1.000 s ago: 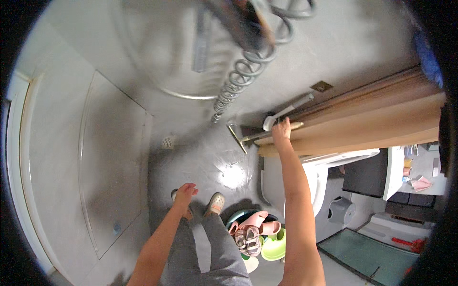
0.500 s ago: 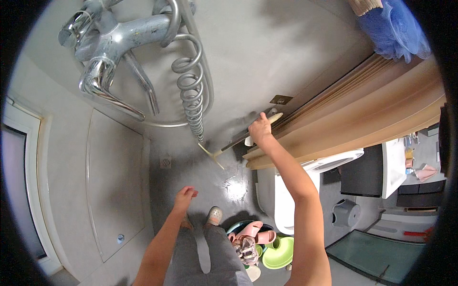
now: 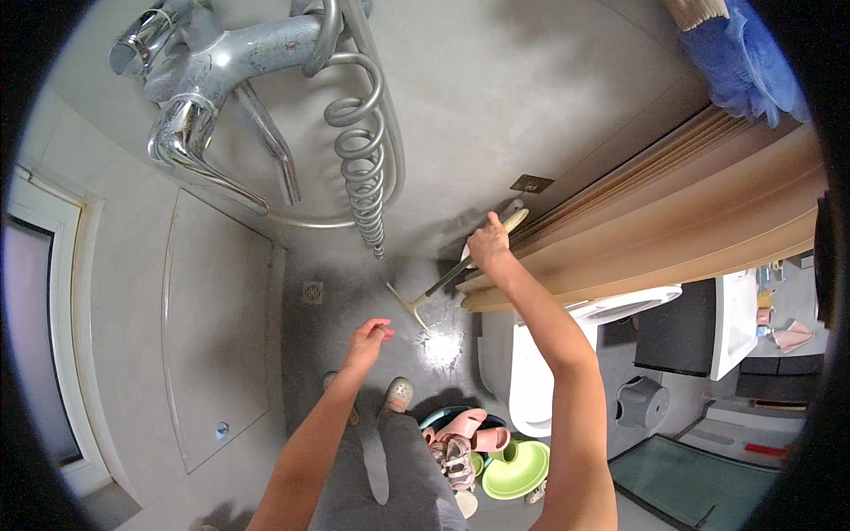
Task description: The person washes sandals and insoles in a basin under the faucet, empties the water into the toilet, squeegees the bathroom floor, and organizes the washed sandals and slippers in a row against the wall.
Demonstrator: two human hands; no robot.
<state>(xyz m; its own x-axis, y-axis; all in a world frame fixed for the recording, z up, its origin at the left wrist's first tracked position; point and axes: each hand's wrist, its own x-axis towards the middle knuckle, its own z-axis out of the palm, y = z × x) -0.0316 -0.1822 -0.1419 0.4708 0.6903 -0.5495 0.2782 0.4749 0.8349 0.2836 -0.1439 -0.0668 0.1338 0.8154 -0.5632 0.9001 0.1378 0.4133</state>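
Note:
My right hand is wrapped round the upper handle of a floor squeegee. Its pale handle end sticks out above my fist, and the dark shaft slants down to the left. The cream T-shaped head is down at the wet grey floor. Left of that head hangs my left hand, holding nothing, its fingers loosely bent and a little apart. It touches neither the squeegee nor anything else.
A chrome mixer tap and coiled shower hose are on the wall. Beside my right arm hang a tan curtain and stands a white toilet. Near my feet are pink slippers, a green basin and a floor drain.
The squeegee head has moved closer to me and slightly right, my right hand still round its handle. My left hand has risen and shifted right.

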